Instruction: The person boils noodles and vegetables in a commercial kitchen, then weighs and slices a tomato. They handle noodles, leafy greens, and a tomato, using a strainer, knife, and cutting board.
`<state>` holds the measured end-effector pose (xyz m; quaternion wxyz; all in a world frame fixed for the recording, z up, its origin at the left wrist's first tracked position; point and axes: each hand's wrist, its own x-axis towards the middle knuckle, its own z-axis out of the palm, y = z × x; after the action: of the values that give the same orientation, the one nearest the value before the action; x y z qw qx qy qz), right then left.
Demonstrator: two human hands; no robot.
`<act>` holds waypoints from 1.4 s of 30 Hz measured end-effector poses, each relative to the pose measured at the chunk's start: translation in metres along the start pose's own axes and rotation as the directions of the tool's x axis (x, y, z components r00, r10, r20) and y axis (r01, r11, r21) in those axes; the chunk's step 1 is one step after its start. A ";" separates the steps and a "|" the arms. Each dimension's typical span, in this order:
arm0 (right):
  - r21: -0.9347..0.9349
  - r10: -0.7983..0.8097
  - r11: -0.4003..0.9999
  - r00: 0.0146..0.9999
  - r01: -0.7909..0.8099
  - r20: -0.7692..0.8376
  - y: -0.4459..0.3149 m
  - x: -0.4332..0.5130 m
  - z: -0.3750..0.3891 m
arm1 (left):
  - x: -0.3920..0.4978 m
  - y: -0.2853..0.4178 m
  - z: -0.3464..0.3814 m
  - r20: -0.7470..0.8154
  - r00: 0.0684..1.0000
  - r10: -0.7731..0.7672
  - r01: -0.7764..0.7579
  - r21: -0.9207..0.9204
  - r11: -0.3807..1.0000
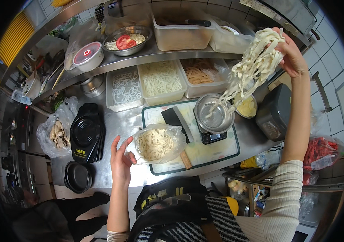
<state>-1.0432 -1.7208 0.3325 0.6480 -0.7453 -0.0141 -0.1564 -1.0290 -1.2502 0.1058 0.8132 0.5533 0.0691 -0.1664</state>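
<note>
High at the right, my right hand (pixel 291 56) grips a bunch of wide pale noodles (pixel 255 63). Their lower ends hang into a steel bowl (pixel 200 116) that stands on a digital kitchen scale (pixel 214 138). My left hand (pixel 122 157) is at the left edge of a clear plastic bag (pixel 176 136) of wide noodles (pixel 155 143); its thumb and a finger seem to pinch the bag's edge, the other fingers spread. Bag and scale rest on a cutting board (pixel 208 155). A cleaver (pixel 175 119) lies there, partly under the bag.
Tubs of noodles (pixel 161 81) line the back below a steel shelf (pixel 172 57). Black lids (pixel 87 133), black bowls (pixel 78 177) and a bag of mushrooms (pixel 59 134) are at left. Sliced potatoes (pixel 246 106) sit right of the scale. Another person (pixel 54 217) stands lower left.
</note>
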 end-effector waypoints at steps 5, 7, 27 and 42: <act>-0.152 0.177 0.973 0.984 -0.173 0.011 0.046 -0.008 0.020 | 0.000 0.001 0.001 -0.025 1.000 -0.003 0.003 0.001 1.000; -0.481 0.423 0.824 0.891 -0.300 0.167 0.065 -0.013 0.028 | -0.001 0.001 0.002 -0.033 0.999 -0.003 0.003 0.003 1.000; -0.744 0.163 0.624 0.891 0.239 0.423 0.237 -0.135 0.299 | -0.017 0.002 0.013 0.024 1.000 -0.007 0.007 0.015 1.000; -0.088 -0.251 0.963 0.966 0.256 0.065 0.143 -0.111 0.278 | -0.014 0.003 0.011 0.063 0.998 -0.005 0.004 0.025 1.000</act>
<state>-1.0575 -1.4534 0.1362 0.5858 -0.7714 -0.1192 -0.2183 -1.0419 -1.2566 0.1163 0.8076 0.5579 0.0427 -0.1863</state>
